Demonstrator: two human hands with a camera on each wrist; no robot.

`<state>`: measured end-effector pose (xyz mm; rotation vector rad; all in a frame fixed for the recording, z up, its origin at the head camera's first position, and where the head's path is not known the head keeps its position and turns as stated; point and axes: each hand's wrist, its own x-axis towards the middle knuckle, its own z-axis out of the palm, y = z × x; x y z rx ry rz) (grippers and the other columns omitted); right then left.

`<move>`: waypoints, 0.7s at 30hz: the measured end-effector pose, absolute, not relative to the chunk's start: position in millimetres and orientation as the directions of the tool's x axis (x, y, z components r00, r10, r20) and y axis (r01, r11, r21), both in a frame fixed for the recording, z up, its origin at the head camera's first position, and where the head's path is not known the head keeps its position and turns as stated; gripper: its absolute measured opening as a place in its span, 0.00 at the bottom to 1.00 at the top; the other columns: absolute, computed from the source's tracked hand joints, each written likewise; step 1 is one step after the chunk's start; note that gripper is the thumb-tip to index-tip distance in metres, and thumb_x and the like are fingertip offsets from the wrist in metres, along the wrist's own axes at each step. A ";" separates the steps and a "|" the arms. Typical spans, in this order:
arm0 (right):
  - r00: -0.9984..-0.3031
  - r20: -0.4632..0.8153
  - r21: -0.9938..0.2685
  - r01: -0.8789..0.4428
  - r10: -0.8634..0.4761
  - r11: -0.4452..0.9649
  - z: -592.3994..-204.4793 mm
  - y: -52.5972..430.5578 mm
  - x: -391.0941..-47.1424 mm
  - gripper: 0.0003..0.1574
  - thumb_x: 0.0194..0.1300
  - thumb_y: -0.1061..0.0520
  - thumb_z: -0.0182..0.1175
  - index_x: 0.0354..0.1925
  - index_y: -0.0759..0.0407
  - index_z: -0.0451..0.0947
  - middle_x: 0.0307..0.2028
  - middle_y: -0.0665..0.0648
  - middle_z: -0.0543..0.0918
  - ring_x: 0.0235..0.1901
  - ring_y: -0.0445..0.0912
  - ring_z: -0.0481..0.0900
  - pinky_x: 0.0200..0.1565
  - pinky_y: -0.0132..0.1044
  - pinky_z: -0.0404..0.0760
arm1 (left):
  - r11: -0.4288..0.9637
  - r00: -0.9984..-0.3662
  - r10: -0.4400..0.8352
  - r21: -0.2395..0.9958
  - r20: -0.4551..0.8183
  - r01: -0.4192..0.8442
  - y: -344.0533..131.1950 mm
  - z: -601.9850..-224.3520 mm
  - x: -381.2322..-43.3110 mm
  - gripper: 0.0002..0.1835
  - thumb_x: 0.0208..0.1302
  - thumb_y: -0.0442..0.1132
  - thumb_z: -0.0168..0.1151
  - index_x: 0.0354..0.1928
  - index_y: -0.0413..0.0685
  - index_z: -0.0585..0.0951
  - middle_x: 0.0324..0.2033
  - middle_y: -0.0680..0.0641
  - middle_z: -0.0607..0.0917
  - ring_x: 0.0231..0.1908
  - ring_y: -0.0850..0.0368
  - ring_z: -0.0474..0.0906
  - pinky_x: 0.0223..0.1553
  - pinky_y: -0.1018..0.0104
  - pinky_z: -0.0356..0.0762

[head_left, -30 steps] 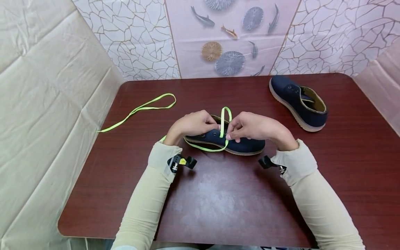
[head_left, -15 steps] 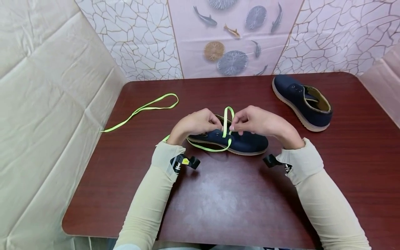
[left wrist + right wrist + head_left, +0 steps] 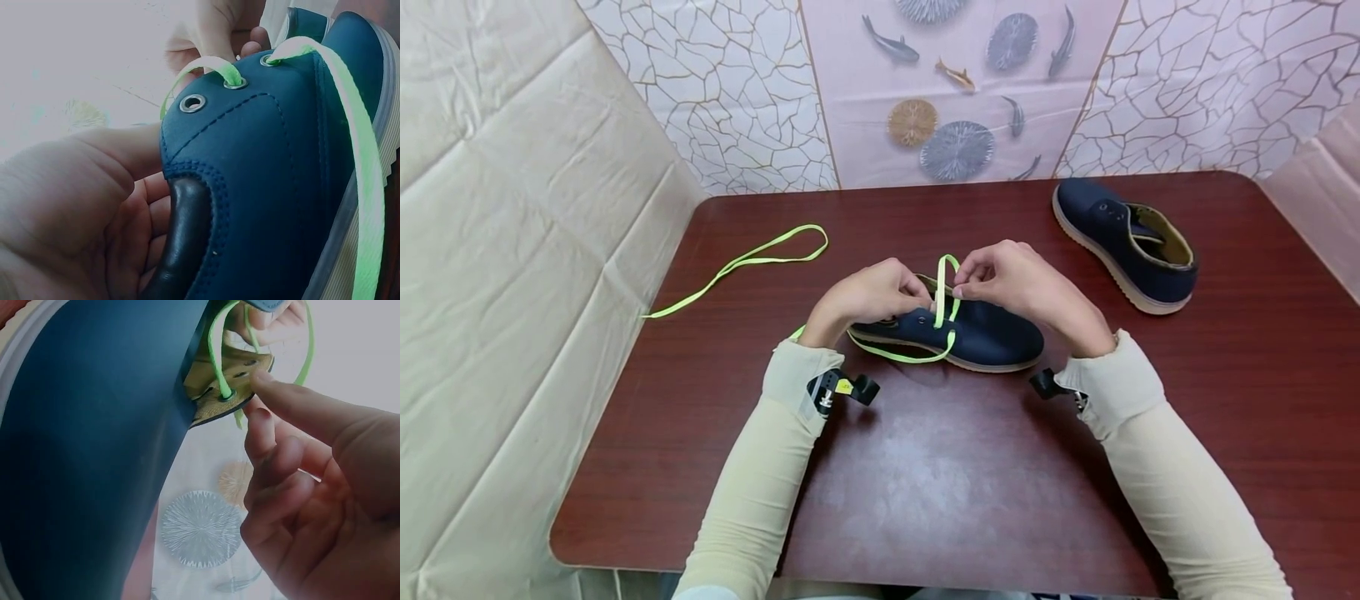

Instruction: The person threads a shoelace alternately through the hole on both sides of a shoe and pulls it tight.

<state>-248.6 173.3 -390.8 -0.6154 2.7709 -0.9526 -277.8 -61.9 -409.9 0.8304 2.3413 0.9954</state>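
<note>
A navy shoe lies across the middle of the table, toe to the right. A flat neon-green lace stands up in a loop over its eyelets. My left hand holds the shoe at its opening, with the thumb behind the near eyelet flap and its fingertips hidden. My right hand pinches the far eyelet flap, thumb on the yellowish lining. Through one eyelet of that flap runs the lace, its short end poking out below. The near flap has an unlaced eyelet.
A second navy shoe, with no lace in its visible eyelets, stands at the back right. Another neon-green lace lies looped at the back left of the dark red table. Patterned cloth hangs behind.
My right hand has moved from beside the near eyelets up and back to the far flap. The lace loop remains standing, and my left hand has kept its place on the shoe.
</note>
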 end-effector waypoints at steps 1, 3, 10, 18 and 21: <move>-0.902 -0.004 -0.613 -0.339 -0.432 0.713 -391.5 173.9 -249.0 0.03 0.68 0.60 0.70 0.39 0.57 0.90 0.31 0.51 0.89 0.34 0.47 0.79 0.34 0.34 0.72 | 0.559 -0.715 0.678 0.753 -0.172 0.348 -61.7 -409.7 -277.7 0.08 0.73 0.37 0.66 0.41 0.45 0.92 0.29 0.57 0.85 0.20 0.65 0.70 0.27 0.73 0.69; -0.895 -0.005 -0.611 -0.349 -0.445 0.710 -393.2 175.0 -249.7 0.03 0.68 0.61 0.70 0.38 0.56 0.91 0.30 0.50 0.89 0.33 0.46 0.78 0.33 0.34 0.72 | 0.565 -0.725 0.668 0.748 -0.168 0.348 -61.7 -409.1 -277.4 0.08 0.74 0.38 0.66 0.40 0.46 0.92 0.29 0.57 0.85 0.19 0.64 0.70 0.26 0.72 0.69; -0.892 -0.006 -0.599 -0.358 -0.451 0.716 -396.5 177.6 -251.9 0.02 0.68 0.59 0.72 0.36 0.55 0.92 0.26 0.48 0.86 0.29 0.46 0.74 0.31 0.35 0.69 | 0.610 -0.774 0.615 0.713 -0.151 0.345 -62.8 -405.0 -273.9 0.09 0.74 0.41 0.66 0.34 0.51 0.92 0.18 0.56 0.78 0.19 0.61 0.73 0.26 0.69 0.74; -0.895 -0.011 -0.620 -0.344 -0.446 0.706 -396.2 178.8 -252.5 0.04 0.68 0.61 0.70 0.35 0.55 0.90 0.27 0.51 0.86 0.29 0.47 0.72 0.30 0.36 0.68 | 0.613 -0.831 0.535 0.747 -0.153 0.257 -66.3 -400.3 -272.4 0.11 0.74 0.41 0.67 0.33 0.46 0.90 0.24 0.50 0.87 0.25 0.59 0.84 0.30 0.65 0.85; -0.892 -0.014 -0.624 -0.346 -0.453 0.701 -395.9 179.2 -252.9 0.05 0.69 0.62 0.68 0.34 0.55 0.89 0.26 0.52 0.85 0.29 0.47 0.72 0.30 0.36 0.68 | 0.597 -0.843 0.511 0.776 -0.169 0.206 -67.9 -398.2 -272.7 0.09 0.74 0.39 0.67 0.36 0.44 0.90 0.26 0.48 0.90 0.26 0.58 0.87 0.31 0.65 0.86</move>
